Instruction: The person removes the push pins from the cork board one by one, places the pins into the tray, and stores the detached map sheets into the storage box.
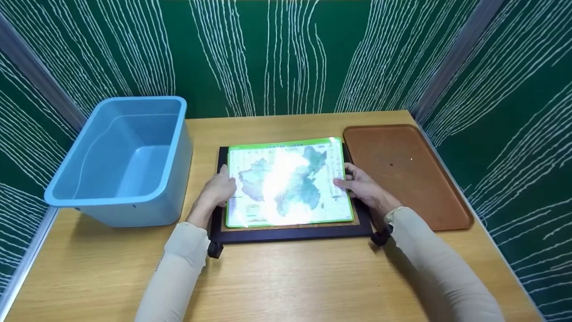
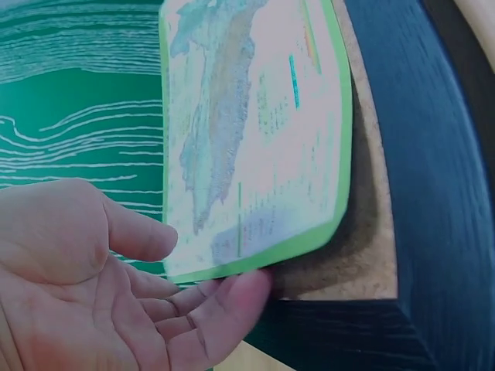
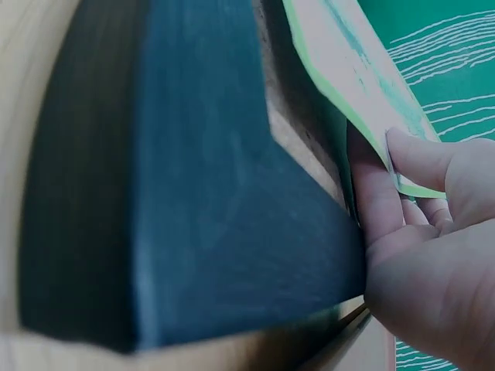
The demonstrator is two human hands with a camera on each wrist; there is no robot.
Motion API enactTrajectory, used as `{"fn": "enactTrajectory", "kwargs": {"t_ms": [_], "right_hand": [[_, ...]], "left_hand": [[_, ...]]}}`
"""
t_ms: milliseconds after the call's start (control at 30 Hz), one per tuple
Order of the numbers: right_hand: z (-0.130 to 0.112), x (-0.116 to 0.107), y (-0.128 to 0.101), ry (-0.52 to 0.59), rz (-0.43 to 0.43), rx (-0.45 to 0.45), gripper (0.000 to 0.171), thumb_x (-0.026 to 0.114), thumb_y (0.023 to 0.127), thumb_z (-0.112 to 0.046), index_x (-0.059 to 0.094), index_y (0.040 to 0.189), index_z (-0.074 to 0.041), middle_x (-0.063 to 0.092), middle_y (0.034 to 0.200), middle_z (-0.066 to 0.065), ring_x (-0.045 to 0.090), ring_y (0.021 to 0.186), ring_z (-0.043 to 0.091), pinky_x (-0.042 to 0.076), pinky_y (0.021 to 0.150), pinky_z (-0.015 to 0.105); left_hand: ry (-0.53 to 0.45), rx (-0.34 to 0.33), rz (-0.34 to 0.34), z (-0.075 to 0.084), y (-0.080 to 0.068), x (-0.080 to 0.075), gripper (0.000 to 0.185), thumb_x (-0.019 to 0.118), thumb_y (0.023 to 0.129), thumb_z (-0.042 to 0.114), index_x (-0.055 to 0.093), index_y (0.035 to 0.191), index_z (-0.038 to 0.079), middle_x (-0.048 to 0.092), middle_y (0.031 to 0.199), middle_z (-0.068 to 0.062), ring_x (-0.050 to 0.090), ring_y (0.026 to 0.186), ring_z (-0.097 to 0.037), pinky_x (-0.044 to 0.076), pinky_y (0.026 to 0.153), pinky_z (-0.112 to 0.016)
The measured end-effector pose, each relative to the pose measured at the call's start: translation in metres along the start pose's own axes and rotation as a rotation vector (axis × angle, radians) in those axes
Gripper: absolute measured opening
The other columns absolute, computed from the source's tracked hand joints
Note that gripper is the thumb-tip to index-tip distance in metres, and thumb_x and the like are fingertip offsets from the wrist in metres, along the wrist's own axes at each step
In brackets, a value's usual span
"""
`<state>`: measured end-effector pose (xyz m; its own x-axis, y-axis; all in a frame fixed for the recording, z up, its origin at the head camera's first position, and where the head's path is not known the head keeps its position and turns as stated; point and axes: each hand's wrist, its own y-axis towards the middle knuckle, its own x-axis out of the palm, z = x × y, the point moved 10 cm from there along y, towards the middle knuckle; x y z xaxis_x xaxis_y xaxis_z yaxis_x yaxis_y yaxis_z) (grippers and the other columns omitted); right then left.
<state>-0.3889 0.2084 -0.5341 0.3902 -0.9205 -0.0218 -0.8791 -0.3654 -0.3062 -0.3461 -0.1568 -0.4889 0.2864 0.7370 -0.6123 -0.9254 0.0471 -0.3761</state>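
A glossy map sheet (image 1: 308, 188) with a bright green border lies over a dark-framed cork board (image 1: 295, 233). My left hand (image 1: 220, 185) pinches the sheet's left edge, thumb on top and fingers beneath, as the left wrist view shows. At the opposite edge my right hand (image 1: 364, 184) pinches the sheet between thumb and fingers. In the right wrist view the sheet's edge (image 3: 321, 81) stands raised off the cork, with a dark gap under it. Glare washes out the middle of the map in the head view.
To the left stands a deep light-blue bin (image 1: 178, 192) with nothing visible inside. A brown tray (image 1: 420, 188) lies at the right, its left edge close to the board. Green panels with white wavy lines (image 1: 290, 58) enclose the wooden table (image 1: 286, 281) at the back and sides.
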Motion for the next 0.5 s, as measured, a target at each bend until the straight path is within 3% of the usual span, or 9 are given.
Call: {"fn": "enactTrajectory", "kwargs": {"t_ms": [100,300,500], "right_hand": [[0.000,0.000,0.000,-0.001,0.001,0.000,0.048,0.067,0.099,-0.016,0.042,0.141,-0.010,0.061,0.093,0.006,0.063,0.085,0.020,0.057,0.071,0.034],[0.002,-0.002,0.000,-0.033,0.020,0.005,0.055,0.070,0.098,-0.017,0.043,0.146,-0.010,0.059,0.093,0.007,0.066,0.092,0.024,0.059,0.077,0.039],[0.003,-0.003,0.001,-0.122,0.031,0.006,0.058,0.072,0.097,-0.021,0.045,0.147,-0.010,0.049,0.088,0.004,0.062,0.089,0.020,0.058,0.076,0.036]], "left_hand": [[-0.008,0.008,0.009,-0.001,0.000,0.001,0.065,0.032,0.108,0.021,0.001,0.162,0.003,0.051,0.135,-0.026,0.039,0.049,-0.011,0.049,0.057,-0.031],[-0.030,0.067,0.026,-0.002,0.003,0.004,0.065,0.041,0.104,0.019,0.016,0.161,0.002,0.059,0.103,-0.019,0.059,0.069,-0.021,0.050,0.053,-0.030],[-0.165,0.067,-0.044,-0.010,0.006,0.013,0.060,0.042,0.106,0.016,0.020,0.160,0.003,0.059,0.116,-0.020,0.066,0.083,-0.026,0.056,0.063,-0.038]]}}
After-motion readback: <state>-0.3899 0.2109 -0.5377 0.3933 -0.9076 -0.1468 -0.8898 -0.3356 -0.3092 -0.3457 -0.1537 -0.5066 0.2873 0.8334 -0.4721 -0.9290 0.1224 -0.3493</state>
